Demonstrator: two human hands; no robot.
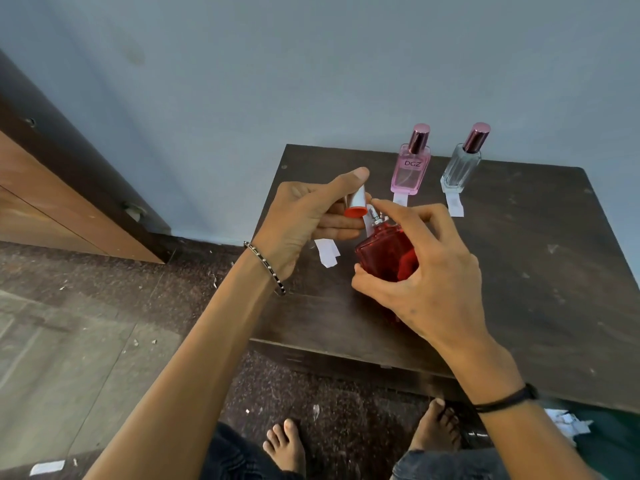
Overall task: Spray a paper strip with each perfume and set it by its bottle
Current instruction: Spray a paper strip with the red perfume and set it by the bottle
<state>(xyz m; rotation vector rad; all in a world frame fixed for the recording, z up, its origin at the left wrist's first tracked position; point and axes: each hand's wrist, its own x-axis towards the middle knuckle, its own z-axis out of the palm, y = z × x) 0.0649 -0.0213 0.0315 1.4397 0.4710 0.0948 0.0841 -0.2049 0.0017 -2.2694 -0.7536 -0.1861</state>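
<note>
We hold the red bottle [384, 252], square glass w/ silver nozzle, above the worktop [519, 271]. Right hand [429, 268] wraps it, hiding its base; forefinger on the nozzle. Left hand [304, 216] grips the red cap [356, 204] and a strip [367, 226], mostly hidden, just left of the nozzle.

Plain blue-grey wall [311, 64] behind, dark scuffed wooden bench [536, 271] against it, brown wooden cabinet [52, 202] at left, dark speckled floor [104, 271] littered with small paper scraps [46, 467], soft even light
</note>
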